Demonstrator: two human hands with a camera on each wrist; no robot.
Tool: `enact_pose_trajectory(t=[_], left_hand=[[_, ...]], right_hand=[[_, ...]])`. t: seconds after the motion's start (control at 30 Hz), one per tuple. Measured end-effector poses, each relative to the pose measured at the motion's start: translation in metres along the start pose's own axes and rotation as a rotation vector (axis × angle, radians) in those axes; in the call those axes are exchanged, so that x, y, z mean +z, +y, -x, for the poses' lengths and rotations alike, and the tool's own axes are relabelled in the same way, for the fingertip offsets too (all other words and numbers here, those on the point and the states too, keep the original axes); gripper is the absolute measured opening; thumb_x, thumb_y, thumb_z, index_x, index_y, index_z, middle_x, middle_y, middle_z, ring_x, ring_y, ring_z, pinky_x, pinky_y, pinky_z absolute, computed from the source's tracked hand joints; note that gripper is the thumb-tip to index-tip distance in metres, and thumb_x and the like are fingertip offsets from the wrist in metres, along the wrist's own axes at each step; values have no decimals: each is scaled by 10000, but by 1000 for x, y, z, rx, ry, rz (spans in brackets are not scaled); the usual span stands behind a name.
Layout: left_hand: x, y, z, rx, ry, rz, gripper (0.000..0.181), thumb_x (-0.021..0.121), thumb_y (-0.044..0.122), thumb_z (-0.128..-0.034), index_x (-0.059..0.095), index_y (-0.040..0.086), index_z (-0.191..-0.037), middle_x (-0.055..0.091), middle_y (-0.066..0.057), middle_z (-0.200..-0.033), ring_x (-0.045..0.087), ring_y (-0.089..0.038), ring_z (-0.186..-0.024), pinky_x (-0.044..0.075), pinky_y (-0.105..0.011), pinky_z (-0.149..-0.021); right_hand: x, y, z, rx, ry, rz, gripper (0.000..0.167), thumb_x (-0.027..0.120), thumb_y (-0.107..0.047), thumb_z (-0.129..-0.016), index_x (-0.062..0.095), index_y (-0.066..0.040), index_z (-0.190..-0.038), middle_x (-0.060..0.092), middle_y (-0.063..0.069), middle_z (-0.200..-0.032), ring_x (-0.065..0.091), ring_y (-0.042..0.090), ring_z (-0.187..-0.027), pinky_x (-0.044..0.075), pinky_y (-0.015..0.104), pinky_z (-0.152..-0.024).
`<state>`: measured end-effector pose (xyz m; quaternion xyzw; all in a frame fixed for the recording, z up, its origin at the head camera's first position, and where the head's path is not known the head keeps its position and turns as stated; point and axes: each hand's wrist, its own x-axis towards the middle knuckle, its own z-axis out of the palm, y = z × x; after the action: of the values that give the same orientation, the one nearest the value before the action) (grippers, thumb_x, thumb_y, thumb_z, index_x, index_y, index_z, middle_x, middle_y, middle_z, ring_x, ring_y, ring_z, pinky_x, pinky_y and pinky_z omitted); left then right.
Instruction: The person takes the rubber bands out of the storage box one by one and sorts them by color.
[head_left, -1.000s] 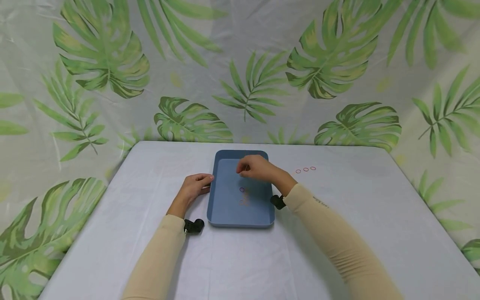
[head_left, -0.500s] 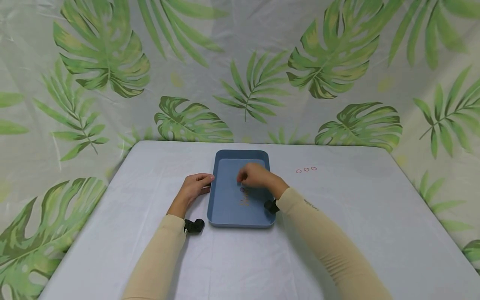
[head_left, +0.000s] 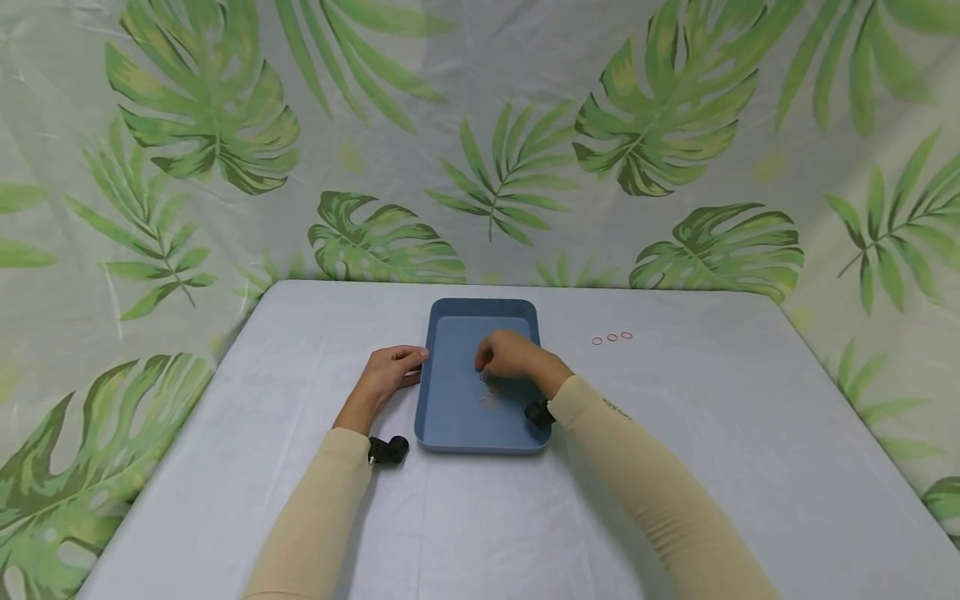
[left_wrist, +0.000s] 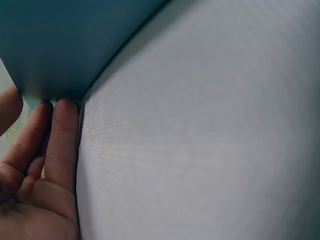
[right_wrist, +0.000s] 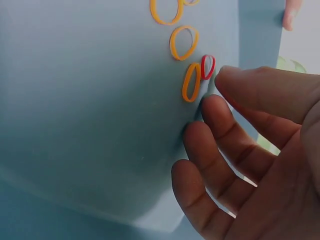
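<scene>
One red loop (right_wrist: 203, 68) and at least four orange loops (right_wrist: 185, 86) lie in the blue tray (head_left: 450, 425), which stands on the white table (head_left: 675, 417) between your hands. At the far left, your left hand (head_left: 388, 372) is unclenched, its straight fingers touching the outside of the tray's left wall, seemingly to steady it. Inside, the orange loops lie loosely together, with the red one just beside the nearest of them. Your right hand (head_left: 512, 354) is low over the tray, its thumb tip just beside that red loop; I cannot tell whether thumb and forefinger pinch anything. Well to the right, three red loops (head_left: 612, 337) lie in a row on the table. Judging by colour, those three are already apart from the orange, and one visible red loop is not yet; your fingers could hide more.
</scene>
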<state>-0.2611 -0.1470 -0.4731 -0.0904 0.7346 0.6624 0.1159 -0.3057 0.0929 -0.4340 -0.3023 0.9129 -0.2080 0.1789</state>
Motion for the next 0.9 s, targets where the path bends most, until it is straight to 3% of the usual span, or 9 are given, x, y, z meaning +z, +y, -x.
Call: enact_pose_trajectory(t=[0.37, 0.63, 0.9], left_hand=[[-1, 0, 1, 10, -11, 11, 399, 641, 198, -979, 617, -44, -1295, 601, -175, -1320, 626, -129, -1074, 589, -258, -927], [1, -1, 1, -2, -9, 11, 386, 642, 196, -978, 624, -35, -1287, 621, -131, -1267, 631, -91, -1026, 590, -254, -922], [-1, 0, 1, 3, -6, 15, 393, 643, 208, -977, 625, -29, -1290, 624, -139, -1281, 635, -79, -1016, 588, -256, -930]], right_hand=[[0, -19, 11, 87, 48, 61, 65, 711, -102, -865, 773, -112, -880, 750, 48, -893, 600, 168, -757, 502, 259, -676], [6, -18, 9, 84, 87, 67, 83, 704, -101, -862, 764, -113, -806, 737, 28, -824, 552, 140, -689, 455, 219, -616], [5, -19, 9, 61, 52, 83, 151, 647, -95, -910, 737, -92, -788, 698, 37, -776, 505, 134, -653, 402, 209, -591]])
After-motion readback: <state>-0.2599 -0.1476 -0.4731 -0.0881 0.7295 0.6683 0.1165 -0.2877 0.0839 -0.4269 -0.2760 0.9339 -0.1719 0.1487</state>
